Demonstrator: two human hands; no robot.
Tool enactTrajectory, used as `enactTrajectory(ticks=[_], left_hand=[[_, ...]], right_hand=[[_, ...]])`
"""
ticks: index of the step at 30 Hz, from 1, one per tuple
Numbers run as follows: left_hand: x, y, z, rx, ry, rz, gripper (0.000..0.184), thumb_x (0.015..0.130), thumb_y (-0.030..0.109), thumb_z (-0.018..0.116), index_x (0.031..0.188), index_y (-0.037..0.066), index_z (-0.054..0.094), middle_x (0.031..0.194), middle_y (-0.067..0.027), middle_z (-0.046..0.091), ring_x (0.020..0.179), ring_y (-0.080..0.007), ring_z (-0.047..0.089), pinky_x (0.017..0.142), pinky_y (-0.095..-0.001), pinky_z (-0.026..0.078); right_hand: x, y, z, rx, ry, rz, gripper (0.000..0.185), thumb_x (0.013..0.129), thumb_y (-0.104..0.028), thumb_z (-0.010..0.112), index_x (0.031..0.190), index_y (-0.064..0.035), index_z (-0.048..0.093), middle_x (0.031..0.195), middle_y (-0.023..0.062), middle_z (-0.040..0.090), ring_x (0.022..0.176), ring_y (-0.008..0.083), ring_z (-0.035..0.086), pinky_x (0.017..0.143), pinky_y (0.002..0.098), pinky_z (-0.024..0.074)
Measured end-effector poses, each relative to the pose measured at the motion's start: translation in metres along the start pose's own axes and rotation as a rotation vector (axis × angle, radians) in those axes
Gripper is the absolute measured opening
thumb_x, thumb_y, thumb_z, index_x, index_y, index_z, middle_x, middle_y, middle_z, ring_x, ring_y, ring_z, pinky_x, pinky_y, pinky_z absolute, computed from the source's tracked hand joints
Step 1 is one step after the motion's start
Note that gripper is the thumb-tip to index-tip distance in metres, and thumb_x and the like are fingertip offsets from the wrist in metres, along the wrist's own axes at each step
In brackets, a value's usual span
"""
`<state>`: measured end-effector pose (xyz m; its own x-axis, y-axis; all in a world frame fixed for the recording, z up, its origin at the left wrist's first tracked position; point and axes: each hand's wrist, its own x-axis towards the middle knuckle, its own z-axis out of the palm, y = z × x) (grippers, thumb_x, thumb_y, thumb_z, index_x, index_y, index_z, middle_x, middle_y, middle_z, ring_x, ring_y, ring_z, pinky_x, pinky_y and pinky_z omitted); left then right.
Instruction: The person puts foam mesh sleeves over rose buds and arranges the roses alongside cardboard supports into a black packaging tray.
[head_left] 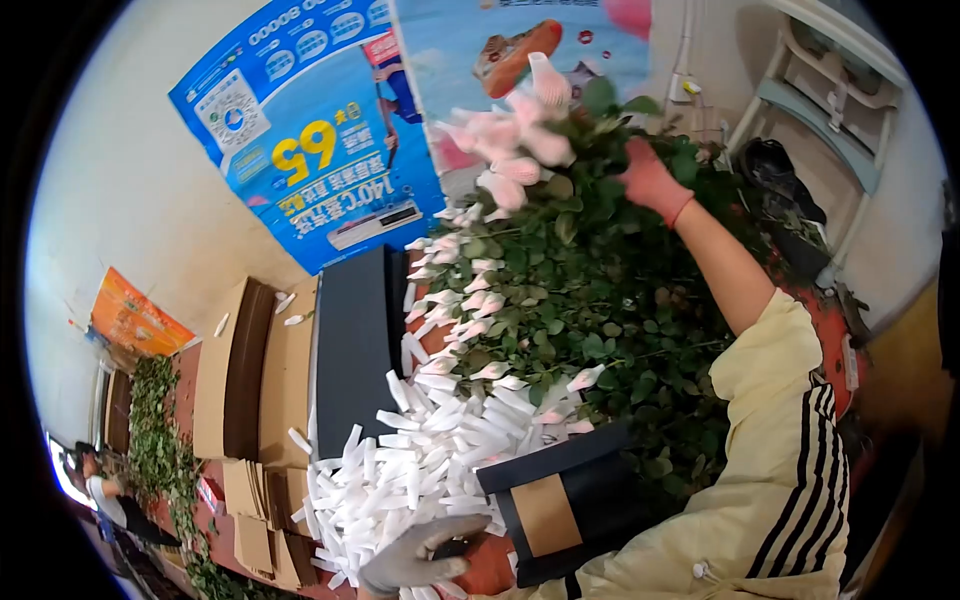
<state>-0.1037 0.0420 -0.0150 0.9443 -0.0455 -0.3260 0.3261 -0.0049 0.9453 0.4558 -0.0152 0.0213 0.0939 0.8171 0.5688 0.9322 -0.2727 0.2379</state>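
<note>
My right hand [654, 184], in a pink glove, is closed around the leafy stems of a bunch of roses [560, 150]. Pale pink net sleeves cover the flower heads, which point to the upper left. The bunch is raised over a heap of cut roses [590, 290] with dense green leaves. Low in the view, my left hand [425, 555] wears a whitish glove. Its thumb and fingers are apart, beside the edge of a big pile of white net sleeves [430, 450]. A small dark patch between them cannot be made out.
A black folded wrap with a brown panel [545, 515] lies right of the pile. Behind stand a dark board [355, 350] and cardboard stacks [225, 370]. Posters [310, 140] hang on the wall. A folding chair [830, 120] leans upper right. Another person [120, 505] is far left.
</note>
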Motion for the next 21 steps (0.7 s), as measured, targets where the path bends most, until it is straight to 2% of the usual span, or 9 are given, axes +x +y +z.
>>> enactTrajectory(ticks=[3, 5, 7, 8, 13, 16, 17, 18, 21], left_hand=[[0.042, 0.016, -0.013, 0.07, -0.053, 0.087, 0.058, 0.088, 0.028, 0.061, 0.132, -0.004, 0.041, 0.126, -0.0176, 0.052, 0.115, -0.0234, 0.051, 0.097, -0.0326, 0.038], [0.064, 0.024, -0.006, 0.114, -0.083, 0.099, 0.059, 0.088, 0.03, 0.061, 0.132, -0.004, 0.041, 0.128, -0.0177, 0.05, 0.114, -0.0239, 0.051, 0.096, -0.0326, 0.039], [0.085, 0.036, 0.002, 0.181, -0.245, 0.028, 0.06, 0.088, 0.031, 0.061, 0.134, -0.002, 0.04, 0.133, -0.0174, 0.045, 0.115, -0.0234, 0.05, 0.096, -0.0312, 0.039], [0.095, 0.02, -0.002, 0.365, -0.337, 0.174, 0.059, 0.089, 0.029, 0.06, 0.135, -0.001, 0.038, 0.136, -0.0162, 0.041, 0.114, -0.0212, 0.049, 0.094, -0.0296, 0.042], [0.069, 0.015, 0.002, 0.055, -0.24, -0.041, 0.057, 0.089, 0.026, 0.061, 0.134, 0.0, 0.038, 0.133, -0.013, 0.047, 0.116, -0.0182, 0.049, 0.092, -0.0299, 0.043], [0.056, 0.008, -0.003, 0.003, -0.187, -0.068, 0.054, 0.089, 0.019, 0.061, 0.134, -0.001, 0.039, 0.13, -0.0127, 0.05, 0.116, -0.0187, 0.05, 0.093, -0.0303, 0.043], [0.054, -0.007, -0.006, 0.228, -0.227, 0.065, 0.053, 0.088, 0.013, 0.061, 0.133, -0.002, 0.039, 0.129, -0.0142, 0.05, 0.115, -0.0194, 0.051, 0.093, -0.0304, 0.043], [0.059, 0.003, -0.003, -0.077, -0.183, -0.04, 0.053, 0.089, 0.016, 0.06, 0.133, -0.003, 0.039, 0.128, -0.016, 0.051, 0.116, -0.0203, 0.05, 0.094, -0.031, 0.043], [0.069, 0.006, -0.003, -0.005, -0.223, 0.008, 0.055, 0.089, 0.019, 0.061, 0.133, -0.002, 0.038, 0.13, -0.0149, 0.049, 0.115, -0.0188, 0.05, 0.092, -0.0314, 0.045]], right_hand=[[-0.038, -0.038, 0.032, -0.411, -0.085, -0.138, 0.035, 0.082, -0.035, 0.057, 0.106, -0.0093, 0.062, 0.109, 0.0176, 0.055, 0.109, 0.0332, 0.048, 0.095, 0.0438, 0.0351], [-0.066, -0.069, 0.095, 0.774, -0.062, 0.108, 0.035, 0.079, -0.029, 0.057, 0.109, -0.012, 0.059, 0.107, 0.0108, 0.055, 0.103, 0.0284, 0.049, 0.088, 0.041, 0.0369], [-0.074, -0.098, 0.095, 0.688, -0.192, 0.132, 0.035, 0.077, -0.024, 0.057, 0.11, -0.0137, 0.056, 0.107, 0.0064, 0.055, 0.099, 0.025, 0.05, 0.082, 0.0376, 0.0375], [-0.077, -0.114, 0.086, 0.014, -0.348, 0.063, 0.034, 0.076, -0.021, 0.056, 0.11, -0.014, 0.055, 0.107, 0.0054, 0.055, 0.097, 0.0239, 0.051, 0.079, 0.0357, 0.0374], [-0.093, -0.14, 0.089, 0.008, -0.453, -0.028, 0.04, 0.073, -0.02, 0.058, 0.113, -0.0154, 0.053, 0.101, 0.0078, 0.053, 0.098, 0.0251, 0.05, 0.082, 0.0367, 0.0369], [-0.104, -0.149, 0.083, 0.065, -0.582, -0.045, 0.044, 0.074, -0.023, 0.058, 0.117, -0.0126, 0.05, 0.107, 0.0096, 0.052, 0.104, 0.0274, 0.049, 0.09, 0.0406, 0.0357], [-0.116, -0.153, 0.086, -0.011, -0.506, -0.068, 0.046, 0.074, -0.023, 0.058, 0.118, -0.011, 0.05, 0.11, 0.0109, 0.051, 0.106, 0.0293, 0.048, 0.094, 0.0433, 0.0338], [-0.125, -0.157, 0.085, -0.085, -0.428, -0.092, 0.047, 0.075, -0.024, 0.057, 0.119, -0.0094, 0.049, 0.113, 0.0122, 0.05, 0.108, 0.0312, 0.047, 0.097, 0.0461, 0.0319], [-0.115, -0.163, 0.072, -0.07, -0.562, -0.113, 0.045, 0.079, -0.02, 0.052, 0.122, -0.0075, 0.048, 0.118, 0.0143, 0.048, 0.11, 0.0335, 0.046, 0.097, 0.0486, 0.0327]])
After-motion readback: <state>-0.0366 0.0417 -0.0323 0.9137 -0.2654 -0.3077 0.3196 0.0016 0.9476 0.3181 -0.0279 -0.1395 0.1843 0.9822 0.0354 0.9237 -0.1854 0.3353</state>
